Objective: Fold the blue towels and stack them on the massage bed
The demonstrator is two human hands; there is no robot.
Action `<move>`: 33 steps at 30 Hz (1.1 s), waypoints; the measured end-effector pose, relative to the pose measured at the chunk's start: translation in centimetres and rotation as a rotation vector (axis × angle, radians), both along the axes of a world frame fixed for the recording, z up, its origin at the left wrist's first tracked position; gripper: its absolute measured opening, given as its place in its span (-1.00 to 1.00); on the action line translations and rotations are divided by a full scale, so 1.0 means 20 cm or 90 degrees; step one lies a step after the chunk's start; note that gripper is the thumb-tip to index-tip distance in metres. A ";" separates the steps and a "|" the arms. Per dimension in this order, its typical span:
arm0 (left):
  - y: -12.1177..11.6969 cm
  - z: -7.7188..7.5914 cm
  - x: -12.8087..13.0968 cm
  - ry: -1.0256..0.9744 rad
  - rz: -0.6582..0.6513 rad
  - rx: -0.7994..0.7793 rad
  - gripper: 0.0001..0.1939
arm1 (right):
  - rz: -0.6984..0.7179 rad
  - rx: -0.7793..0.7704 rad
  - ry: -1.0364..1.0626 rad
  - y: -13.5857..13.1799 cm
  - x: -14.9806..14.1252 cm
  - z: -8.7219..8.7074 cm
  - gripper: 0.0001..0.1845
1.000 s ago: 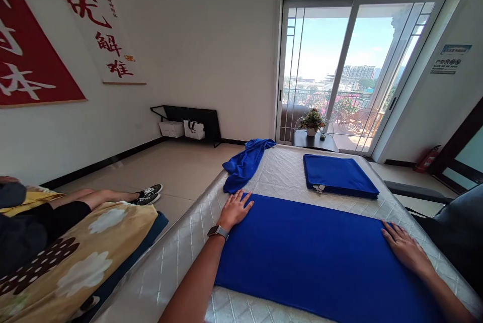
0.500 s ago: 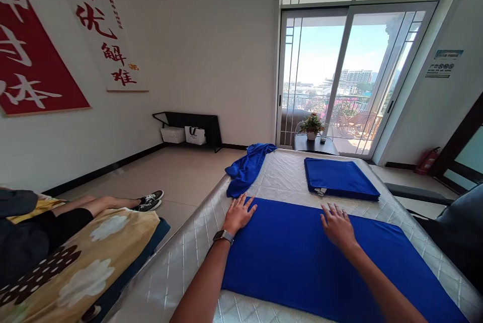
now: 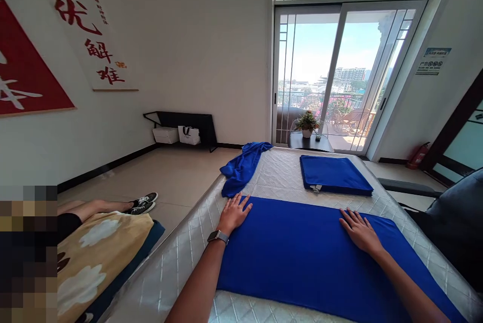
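A blue cloth lies spread in a folded rectangle on a white quilted mattress. My left hand rests flat on its far left corner, fingers stretched out. Toward the right of the far edge, my right hand lies flat on the same cloth with its fingers apart. Beyond my hands sits a neatly folded blue cloth stack with a small white tag at its near edge. A crumpled blue cloth lies at the mattress's far left edge, close to my left fingertips.
To the left, a person's legs rest by a patterned blanket. A low black rack holds white boxes or bags by the wall. Past the mattress stands a small table with a potted plant. A dark seat is at right.
My right hand has slid to the right along the spread blue cloth. My left hand stays at its corner, and the view has turned slightly to the right.
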State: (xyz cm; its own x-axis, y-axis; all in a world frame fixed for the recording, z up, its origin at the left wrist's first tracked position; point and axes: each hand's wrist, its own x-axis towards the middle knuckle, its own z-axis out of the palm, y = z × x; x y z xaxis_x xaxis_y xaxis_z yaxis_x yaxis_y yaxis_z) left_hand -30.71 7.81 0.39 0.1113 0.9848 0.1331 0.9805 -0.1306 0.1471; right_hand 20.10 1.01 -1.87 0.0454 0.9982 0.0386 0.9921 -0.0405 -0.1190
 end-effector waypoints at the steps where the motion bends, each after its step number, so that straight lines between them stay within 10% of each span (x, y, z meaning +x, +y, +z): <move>1: 0.00 0.00 0.00 0.000 0.002 -0.003 -0.40 | -0.026 -0.005 -0.007 -0.02 0.13 -0.01 -0.26; 6: 0.00 0.02 0.01 0.002 0.007 -0.032 -0.37 | -0.151 -0.025 -0.046 -0.06 0.57 -0.13 -0.15; 10: -0.01 0.03 0.01 0.018 0.014 -0.039 -0.38 | -0.167 -0.008 -0.049 -0.05 0.61 -0.15 -0.16; 16: -0.01 0.04 0.02 0.017 0.020 -0.056 -0.37 | -0.213 0.040 -0.077 -0.05 0.22 0.10 -0.26; 25: -0.01 0.03 0.01 0.022 0.015 -0.046 -0.38 | 0.157 -0.012 0.033 0.08 -0.84 0.13 -0.22; 29: 0.00 0.02 0.00 0.022 0.009 -0.040 -0.38 | 0.151 -0.050 0.053 0.08 -0.82 0.08 -0.20; 33: 0.02 -0.01 -0.02 0.007 0.006 -0.033 -0.36 | 0.066 -0.028 0.002 0.05 -0.42 0.03 -0.22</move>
State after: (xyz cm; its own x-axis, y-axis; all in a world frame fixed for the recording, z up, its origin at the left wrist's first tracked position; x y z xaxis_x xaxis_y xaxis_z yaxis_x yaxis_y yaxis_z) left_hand -31.05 8.11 0.25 0.1036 0.9914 0.0800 0.9831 -0.1143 0.1433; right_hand 11.64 2.05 -1.34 -0.0589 0.9983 -0.0050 0.9909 0.0578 -0.1218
